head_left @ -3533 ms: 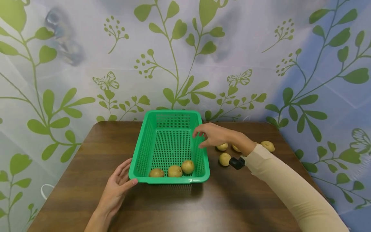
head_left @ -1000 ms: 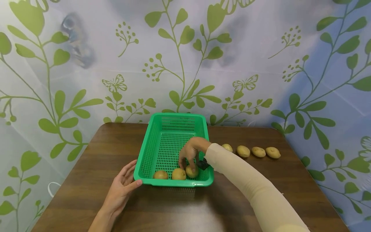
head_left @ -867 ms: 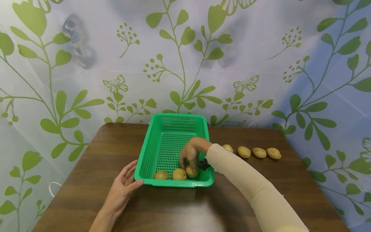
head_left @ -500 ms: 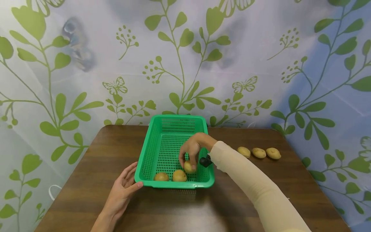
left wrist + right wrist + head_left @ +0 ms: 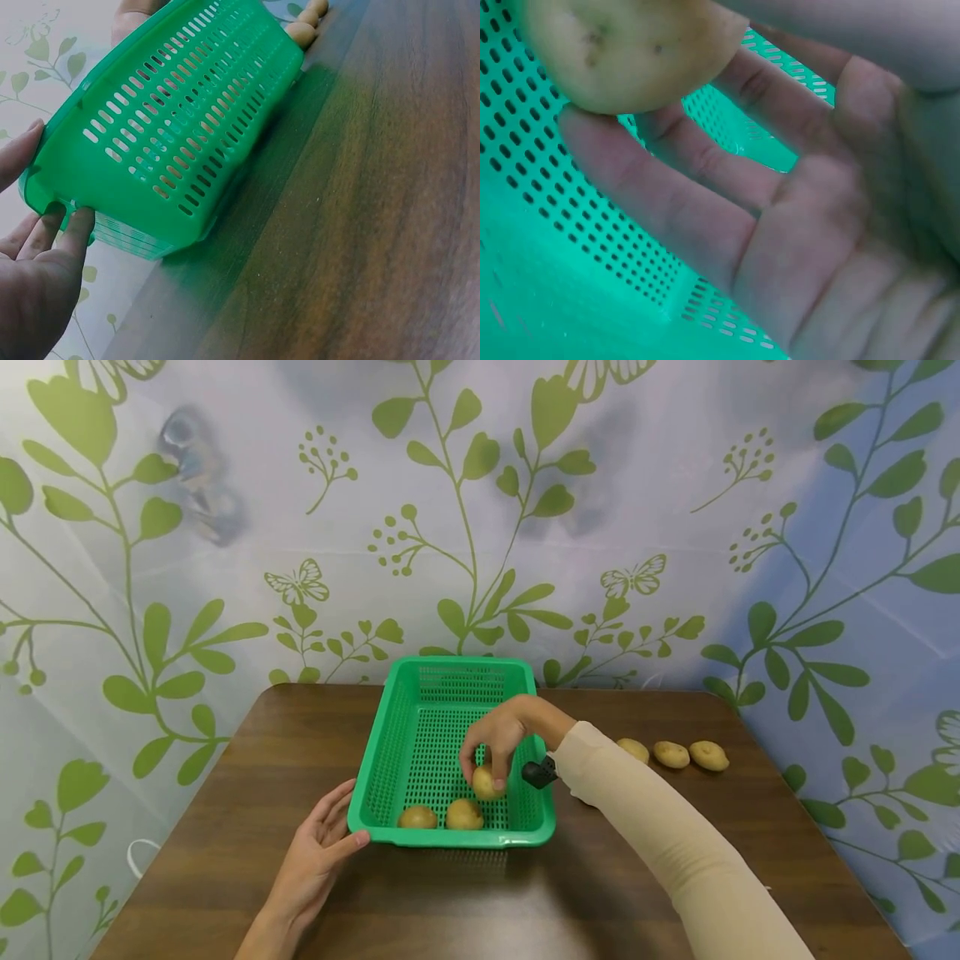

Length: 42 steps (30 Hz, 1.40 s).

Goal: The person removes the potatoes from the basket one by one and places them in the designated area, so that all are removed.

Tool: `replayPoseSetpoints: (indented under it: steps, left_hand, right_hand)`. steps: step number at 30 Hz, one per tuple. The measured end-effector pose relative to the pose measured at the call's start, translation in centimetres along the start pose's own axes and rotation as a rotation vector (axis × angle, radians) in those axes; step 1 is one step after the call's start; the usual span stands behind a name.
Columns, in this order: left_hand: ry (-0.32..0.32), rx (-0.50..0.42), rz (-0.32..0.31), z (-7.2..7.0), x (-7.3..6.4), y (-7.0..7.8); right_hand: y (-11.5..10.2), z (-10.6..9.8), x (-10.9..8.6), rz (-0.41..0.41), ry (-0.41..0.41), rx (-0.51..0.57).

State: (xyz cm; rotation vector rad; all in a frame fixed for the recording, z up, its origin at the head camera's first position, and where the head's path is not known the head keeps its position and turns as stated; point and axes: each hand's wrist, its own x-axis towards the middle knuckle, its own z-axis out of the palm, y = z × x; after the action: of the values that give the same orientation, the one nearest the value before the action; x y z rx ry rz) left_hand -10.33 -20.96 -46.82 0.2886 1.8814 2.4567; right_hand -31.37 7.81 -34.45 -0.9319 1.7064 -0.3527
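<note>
A green slotted plastic basket (image 5: 367, 760) stands on the table. My left hand (image 5: 311, 860) grips its near left corner, with the thumb on the rim and the fingers against the outside, as the left wrist view also shows. Inside the basket my right hand (image 5: 504, 735) pinches a potato (image 5: 488, 783) between thumb and fingers, raised off the basket floor. The right wrist view shows that potato (image 5: 630, 56) close up against the fingertips. Another two potatoes, a left one (image 5: 417, 817) and a middle one (image 5: 465, 815), lie along the basket's near wall.
On the brown wooden table (image 5: 225, 827), right of the basket, several potatoes such as the end one (image 5: 708, 756) lie in a row. My right sleeve (image 5: 660, 827) partly covers the table there. A leaf-patterned curtain (image 5: 480, 527) hangs behind the table.
From above the basket's right side, my right hand has gone down to the rightmost potato, taken hold of it and raised it a little, away from the near wall. My left hand stays on the corner.
</note>
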Motion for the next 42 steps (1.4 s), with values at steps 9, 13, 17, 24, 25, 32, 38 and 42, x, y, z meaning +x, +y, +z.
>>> replayPoseSetpoints:
  steps: [9, 13, 17, 24, 25, 32, 38, 42]
  left_hand:
    - [0.013, -0.003, -0.011, -0.1, -0.1, -0.2]
    - [0.017, -0.004, -0.006, -0.1, 0.1, -0.1]
    - [0.028, -0.009, -0.015, 0.0, 0.2, 0.0]
    - [0.046, -0.001, -0.037, -0.1, 0.1, -0.3]
    - [0.046, -0.001, -0.036, -0.1, 0.1, -0.3]
    - [0.044, 0.001, -0.035, -0.1, 0.0, -0.4]
    - [0.047, -0.004, -0.041, 0.0, 0.0, -0.3]
    - [0.047, -0.004, -0.046, 0.0, 0.0, -0.3]
  right_hand:
    - [0.2, 0.4, -1.6, -0.036, 0.086, -0.045]
    - [0.2, 0.4, -2.7, -0.066, 0.123, -0.075]
    - [0.4, 0.5, -4.0, -0.085, 0.17, -0.132]
    - [1.4, 1.0, -5.5, -0.095, 0.252, -0.08]
    - [1.5, 1.1, -5.7, -0.097, 0.264, -0.079]
    - [2.3, 1.7, -6.9, -0.12, 0.338, -0.103]
    - [2.9, 2.4, -8.0, -0.096, 0.428, -0.057]
    - [3.3, 2.8, -8.6, -0.129, 0.43, -0.006]
